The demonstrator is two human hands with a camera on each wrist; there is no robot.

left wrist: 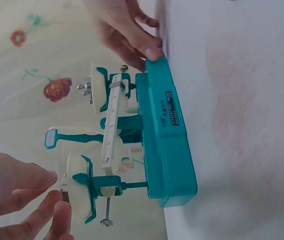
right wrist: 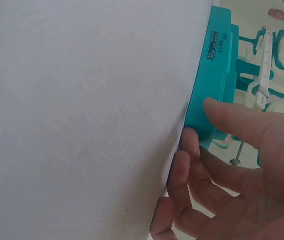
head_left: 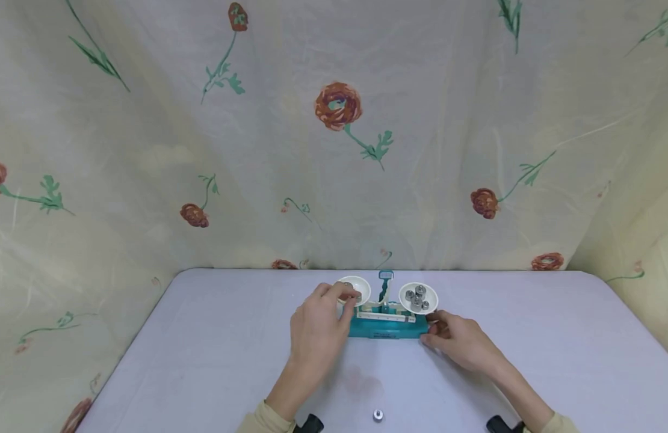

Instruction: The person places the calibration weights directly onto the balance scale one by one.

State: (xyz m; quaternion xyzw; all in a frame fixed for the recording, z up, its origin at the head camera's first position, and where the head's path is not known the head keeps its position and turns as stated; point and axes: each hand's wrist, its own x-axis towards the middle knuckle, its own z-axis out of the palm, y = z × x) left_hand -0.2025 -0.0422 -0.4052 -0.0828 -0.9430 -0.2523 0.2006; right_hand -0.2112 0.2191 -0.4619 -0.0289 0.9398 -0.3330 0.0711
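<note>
A teal balance scale [head_left: 388,328] with two white pans stands on the table. My left hand [head_left: 319,325] reaches over the left pan [left wrist: 76,187], its thumb and fingertips at a small metal weight [left wrist: 65,195]. Another metal weight [head_left: 347,284] sits in that pan, partly behind the fingers. On the right pan [head_left: 433,300] stand several metal weights [head_left: 417,302]. My right hand [head_left: 461,340] holds the right end of the teal base [right wrist: 202,112], thumb on its front face and the other fingers curled at the end, close to the tabletop.
One loose metal weight [head_left: 378,415] stands on the lilac table [head_left: 220,355] near the front edge, between my forearms. Behind the table hangs a flowered curtain [head_left: 258,150]. A ruled beam [left wrist: 110,127] with a slider runs across the front of the scale.
</note>
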